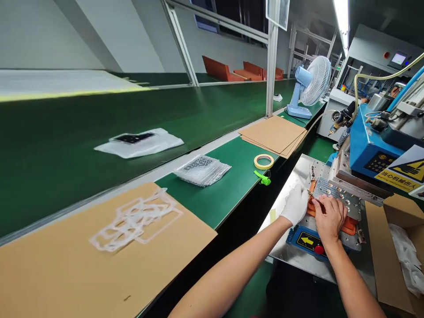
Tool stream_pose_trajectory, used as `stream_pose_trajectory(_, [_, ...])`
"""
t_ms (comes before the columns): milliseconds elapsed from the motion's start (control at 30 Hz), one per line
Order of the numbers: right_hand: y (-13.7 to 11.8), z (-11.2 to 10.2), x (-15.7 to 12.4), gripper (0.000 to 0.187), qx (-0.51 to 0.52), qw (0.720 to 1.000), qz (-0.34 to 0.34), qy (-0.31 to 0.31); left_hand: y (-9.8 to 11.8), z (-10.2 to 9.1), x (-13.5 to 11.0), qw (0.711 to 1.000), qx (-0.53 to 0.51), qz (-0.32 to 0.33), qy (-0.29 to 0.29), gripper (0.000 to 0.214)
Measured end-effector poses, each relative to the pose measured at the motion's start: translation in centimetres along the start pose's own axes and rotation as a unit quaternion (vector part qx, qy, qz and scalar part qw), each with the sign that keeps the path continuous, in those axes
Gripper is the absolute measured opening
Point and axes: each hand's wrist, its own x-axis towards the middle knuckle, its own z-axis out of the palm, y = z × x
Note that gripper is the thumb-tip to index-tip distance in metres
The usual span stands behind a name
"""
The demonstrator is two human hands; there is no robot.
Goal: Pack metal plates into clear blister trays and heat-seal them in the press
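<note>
My left hand [296,204], in a white glove, rests on the left end of an orange piece [349,226] lying on the metal fixture plate [334,194] of a blue press machine [371,150]. My bare right hand [329,217] lies over the orange piece beside it, fingers curled and pinching a thin tool or pin at the plate's edge. What the gloved fingers grip is hidden. A red button [318,250] and a yellow arrow label [305,241] sit just below my hands.
A green conveyor belt [82,132] carries a white bag [141,143]. On the green bench lie clear plastic frames [135,218] on cardboard [99,269], a stack of small bags [202,169], a tape roll [264,161], cardboard sheets [273,134] and a blue fan [309,86]. An open carton [384,260] stands at right.
</note>
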Motion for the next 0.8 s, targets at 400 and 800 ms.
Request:
stream_pose_trajectory(400, [-0.3, -0.2, 0.3, 0.025, 0.014, 1.0, -0.008, 0.021, -0.2, 0.4, -0.4, 0.955, -0.295, -0.015, 0.0, 0.03])
stream_pose_trajectory(800, [-0.2, 0.0, 0.1, 0.02, 0.018, 1.0, -0.003, 0.02, -0.1, 1.0, 0.6, 0.968, -0.249, -0.029, 0.028, 0.036])
